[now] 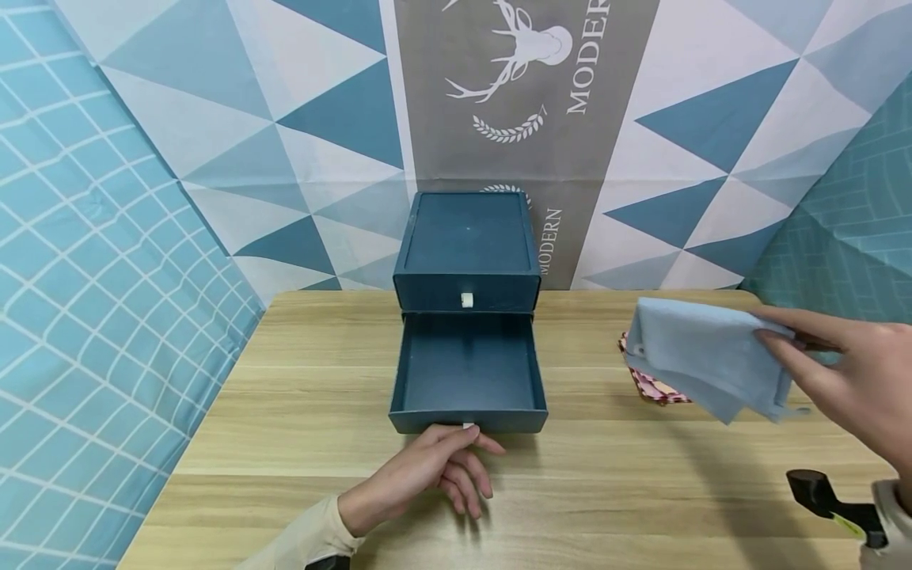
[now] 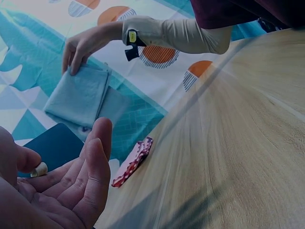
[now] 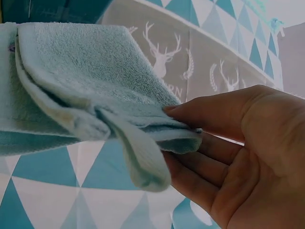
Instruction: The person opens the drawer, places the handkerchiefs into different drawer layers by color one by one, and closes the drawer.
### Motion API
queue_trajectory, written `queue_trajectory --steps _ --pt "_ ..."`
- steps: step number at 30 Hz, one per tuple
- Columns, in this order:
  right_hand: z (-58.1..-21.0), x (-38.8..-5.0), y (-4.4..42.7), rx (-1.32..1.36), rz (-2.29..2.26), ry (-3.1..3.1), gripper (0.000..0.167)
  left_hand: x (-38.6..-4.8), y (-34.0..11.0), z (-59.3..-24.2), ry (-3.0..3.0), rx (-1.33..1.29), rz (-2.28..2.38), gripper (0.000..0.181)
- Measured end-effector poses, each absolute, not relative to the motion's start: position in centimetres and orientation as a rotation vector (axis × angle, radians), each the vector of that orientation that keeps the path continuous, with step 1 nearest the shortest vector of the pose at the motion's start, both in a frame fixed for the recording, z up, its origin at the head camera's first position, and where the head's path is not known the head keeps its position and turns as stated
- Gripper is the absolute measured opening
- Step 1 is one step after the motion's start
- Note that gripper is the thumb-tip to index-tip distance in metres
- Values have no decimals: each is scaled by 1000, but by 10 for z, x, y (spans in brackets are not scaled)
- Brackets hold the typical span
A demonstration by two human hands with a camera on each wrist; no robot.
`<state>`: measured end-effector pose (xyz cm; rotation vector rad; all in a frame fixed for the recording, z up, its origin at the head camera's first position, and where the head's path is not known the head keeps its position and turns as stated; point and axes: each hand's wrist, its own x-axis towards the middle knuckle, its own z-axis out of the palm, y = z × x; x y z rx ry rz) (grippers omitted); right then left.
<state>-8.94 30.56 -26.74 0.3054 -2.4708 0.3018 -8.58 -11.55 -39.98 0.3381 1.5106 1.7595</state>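
Observation:
Folded and light blue, a towel (image 1: 705, 348) hangs in the air over the right side of the table. My right hand (image 1: 848, 364) pinches its edge between thumb and fingers; the right wrist view shows its terry layers (image 3: 86, 71) close up. At the middle stands a dark blue two-drawer box (image 1: 466, 237), its lower drawer (image 1: 466, 372) pulled out with nothing inside. My left hand (image 1: 442, 467) is at that drawer's front. In the left wrist view its thumb and forefinger pinch the small white pull tab (image 2: 39, 170), while the other fingers extend loosely.
A red-and-white patterned cloth (image 1: 659, 389) lies on the wooden table (image 1: 299, 443), partly hidden behind the towel. The upper drawer, with a white tab (image 1: 466, 300), is closed. Patterned sheets (image 1: 321, 119) hang behind and at both sides.

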Motion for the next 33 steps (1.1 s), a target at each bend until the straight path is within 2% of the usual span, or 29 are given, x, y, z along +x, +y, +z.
queue_trajectory --steps 11,19,27,33 --pt "-257 -89 289 470 294 -2373 27 -86 -115 -399 1516 337 1749 57" --pt "-244 -93 276 575 341 -2269 17 -86 -115 -400 1514 342 1756 57" --pt "-236 -95 258 607 435 -2198 19 -85 -115 -398 1530 316 1748 56" --pt "-231 -97 244 621 497 -2193 29 -86 -116 -398 1525 331 1741 54"
